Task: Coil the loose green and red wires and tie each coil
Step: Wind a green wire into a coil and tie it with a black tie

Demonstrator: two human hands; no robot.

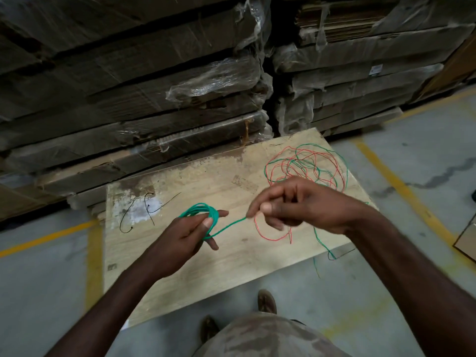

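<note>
Green wire coil [203, 211] gripped in left hand [190, 228]; right hand [291, 204] pinches its limp, springy tail just beside the coil.

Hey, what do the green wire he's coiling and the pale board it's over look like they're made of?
The thin green wire coil in the left hand looks plastic-insulated: smooth, evenly coloured, holding soft loops; any metal core is hidden. The right hand pinches its free end. The pale flat board looks like wood or wood-look laminate: faint grain lines, matte, with scuffed, stained patches.
</note>
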